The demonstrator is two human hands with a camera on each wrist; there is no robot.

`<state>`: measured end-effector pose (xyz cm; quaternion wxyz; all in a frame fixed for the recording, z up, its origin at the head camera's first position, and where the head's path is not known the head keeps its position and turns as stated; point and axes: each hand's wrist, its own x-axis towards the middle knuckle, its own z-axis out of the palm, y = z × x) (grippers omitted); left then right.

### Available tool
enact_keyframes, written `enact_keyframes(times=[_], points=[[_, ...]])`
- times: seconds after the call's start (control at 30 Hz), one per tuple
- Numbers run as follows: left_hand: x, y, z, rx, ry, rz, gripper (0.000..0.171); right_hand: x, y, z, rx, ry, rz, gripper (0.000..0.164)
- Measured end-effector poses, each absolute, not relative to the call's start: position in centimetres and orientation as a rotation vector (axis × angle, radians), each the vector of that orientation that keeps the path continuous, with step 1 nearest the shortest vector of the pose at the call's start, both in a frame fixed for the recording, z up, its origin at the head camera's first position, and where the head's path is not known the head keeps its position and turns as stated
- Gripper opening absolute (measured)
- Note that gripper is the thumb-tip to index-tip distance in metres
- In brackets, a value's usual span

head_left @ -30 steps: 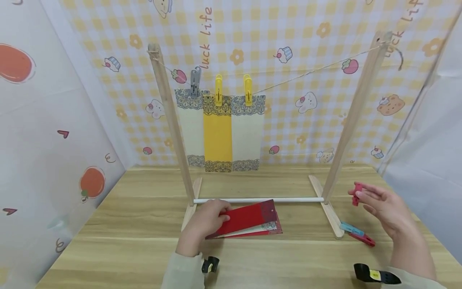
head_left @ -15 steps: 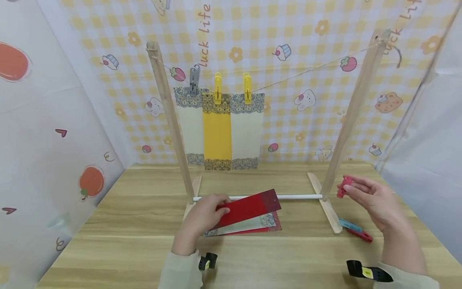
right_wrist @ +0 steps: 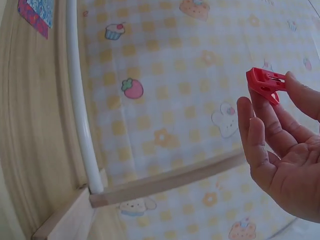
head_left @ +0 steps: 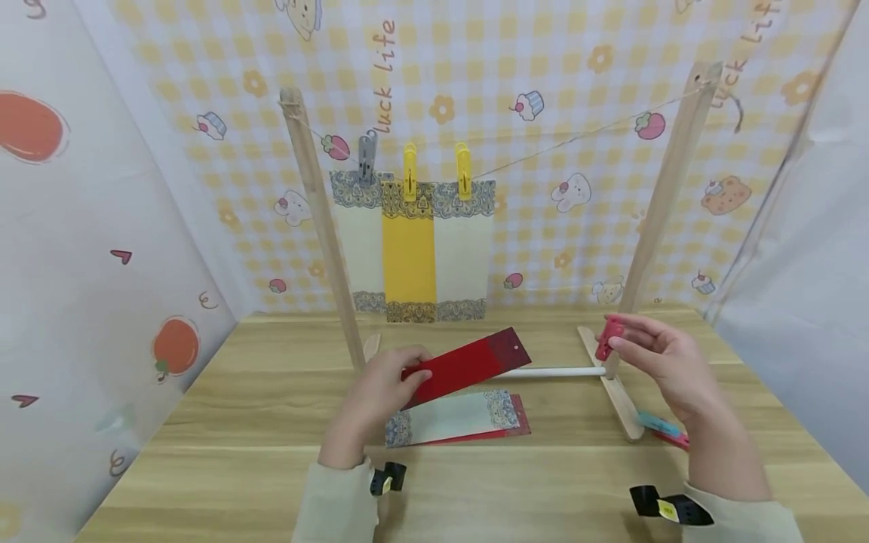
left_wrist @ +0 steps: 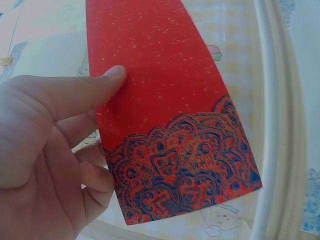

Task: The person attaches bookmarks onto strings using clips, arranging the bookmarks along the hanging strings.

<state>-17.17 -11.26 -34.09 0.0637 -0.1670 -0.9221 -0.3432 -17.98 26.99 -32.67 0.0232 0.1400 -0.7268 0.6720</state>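
My left hand (head_left: 390,388) pinches a red bookmark card (head_left: 468,368) near one end, thumb on its face. In the left wrist view the card (left_wrist: 155,65) shows gold flecks and a dark blue lacy border. It is held above two cards on the table: a pale one (head_left: 455,418) with patterned ends over a red one (head_left: 521,415). Between thumb and fingers, my right hand (head_left: 672,366) pinches a red clothespin (head_left: 609,337), beside the right post. The right wrist view shows this clothespin (right_wrist: 265,82) at the fingertips.
A wooden frame's left post (head_left: 319,219) and right post (head_left: 655,211) carry a string (head_left: 563,139). A grey clothespin (head_left: 366,157) and two yellow ones hold two pale cards and a yellow card (head_left: 409,256). A white rod (head_left: 557,372) joins the feet. Blue (head_left: 655,424) and red clothespins lie right.
My left hand has lifted the red card off the pile, uncovering the pale card beneath. My right hand has moved left with the red clothespin, towards the right post.
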Motion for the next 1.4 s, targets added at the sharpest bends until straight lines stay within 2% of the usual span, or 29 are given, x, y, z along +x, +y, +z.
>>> enact_keyframes(times=[0.5,0.7,0.87,1.0,1.4], points=[[-18.8,-10.8,-31.5,-0.462,-2.633,-1.129,0.014,-19.9,23.6,-28.1,0.511,-2.368,1.816,0.037],[-19.5,-10.5,-30.7,-0.518,-2.532,-1.077,0.017,-20.8,22.4,-26.2,0.594,-2.203,1.921,0.029],[-20.4,-9.9,-30.4,-0.563,-2.412,-1.035,0.017,-21.6,21.1,-24.5,0.57,-2.097,1.943,0.03],[-20.8,-9.3,-30.4,-0.563,-2.36,-1.1,0.017,-22.0,19.8,-23.2,0.534,-2.048,1.907,0.03],[-21.6,-7.7,-29.8,-0.534,-2.204,-1.336,0.015,-22.4,17.0,-19.7,0.657,-1.726,2.031,0.026]])
